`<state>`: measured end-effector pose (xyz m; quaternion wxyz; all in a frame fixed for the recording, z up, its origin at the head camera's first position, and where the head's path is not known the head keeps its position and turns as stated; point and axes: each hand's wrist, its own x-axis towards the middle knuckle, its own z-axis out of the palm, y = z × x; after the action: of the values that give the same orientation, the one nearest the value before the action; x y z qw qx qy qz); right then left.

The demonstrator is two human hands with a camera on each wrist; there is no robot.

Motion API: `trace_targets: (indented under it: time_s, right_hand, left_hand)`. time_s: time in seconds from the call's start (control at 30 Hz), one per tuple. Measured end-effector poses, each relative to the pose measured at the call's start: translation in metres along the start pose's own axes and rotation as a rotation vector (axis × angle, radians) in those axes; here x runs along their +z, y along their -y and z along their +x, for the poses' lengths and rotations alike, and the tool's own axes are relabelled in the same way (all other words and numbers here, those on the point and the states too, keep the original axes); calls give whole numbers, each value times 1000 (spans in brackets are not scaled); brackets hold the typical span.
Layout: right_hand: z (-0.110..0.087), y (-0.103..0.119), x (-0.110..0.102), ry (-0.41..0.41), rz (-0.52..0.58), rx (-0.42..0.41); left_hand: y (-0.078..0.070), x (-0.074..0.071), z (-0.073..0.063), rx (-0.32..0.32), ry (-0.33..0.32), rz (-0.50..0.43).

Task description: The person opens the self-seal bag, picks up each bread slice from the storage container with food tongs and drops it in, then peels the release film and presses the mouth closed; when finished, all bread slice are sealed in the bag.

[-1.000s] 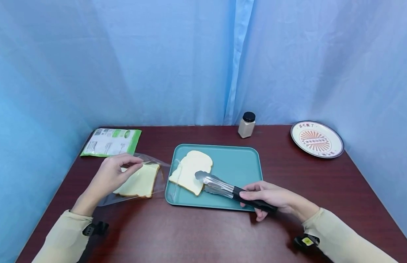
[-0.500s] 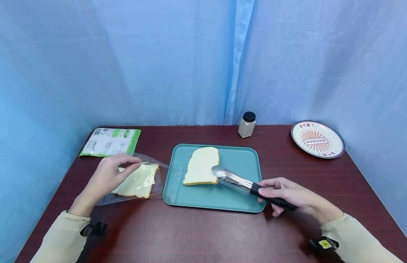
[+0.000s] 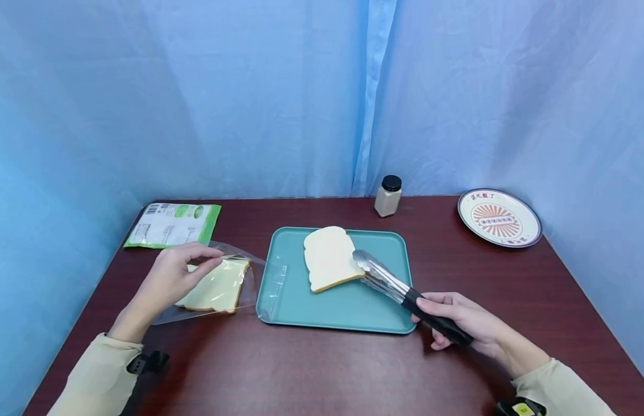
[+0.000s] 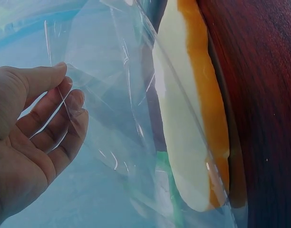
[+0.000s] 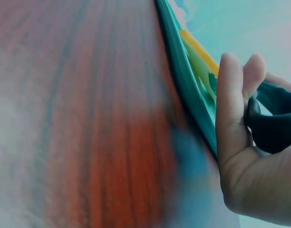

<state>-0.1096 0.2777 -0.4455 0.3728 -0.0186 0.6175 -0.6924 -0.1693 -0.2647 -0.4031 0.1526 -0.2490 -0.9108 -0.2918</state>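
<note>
My left hand (image 3: 178, 274) pinches the edge of a clear plastic bag (image 4: 112, 118) between thumb and fingers. Inside the bag, one bread slice (image 3: 218, 286) lies on the left of the table; its brown crust shows in the left wrist view. The bag's mouth reaches over the left end of a teal tray (image 3: 343, 312). With my right hand (image 3: 457, 320) I grip metal tongs (image 3: 384, 280) by their black handle (image 5: 274, 128). The tongs' tips hold the lower right corner of a second bread slice (image 3: 329, 257) above or on the tray; contact underneath is unclear.
Behind the bag lies a white and green packet (image 3: 171, 225). A small jar (image 3: 388, 199) with a black lid stands beyond the tray. The patterned plate (image 3: 499, 218) is at the back right. Blue curtains (image 3: 249, 104) close off the table's back and sides.
The tongs and their bread slice have moved right and slightly back over the tray, away from the bag's mouth, and the slice has turned. My left hand stays nearly still on the bag.
</note>
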Motion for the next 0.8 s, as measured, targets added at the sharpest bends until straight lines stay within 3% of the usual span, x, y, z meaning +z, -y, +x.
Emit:
trace_targets:
  time_s: [0.2,0.4,0.67,0.8]
  right_hand:
    - [-2,1,3,-69,-42,-50]
    - [-10,10,-6,-179,-50,-48]
    - [-4,3,3,-109,-83,-3]
    - [1,0,9,-49,-48,16]
  left_hand:
    - [-1,-2,-1,-8,-3,5]
    - [-2,-3,-2,-18,3,4]
    - [-2,0,-1,-20,11,8]
    - [-3,0,0,-20,12,3]
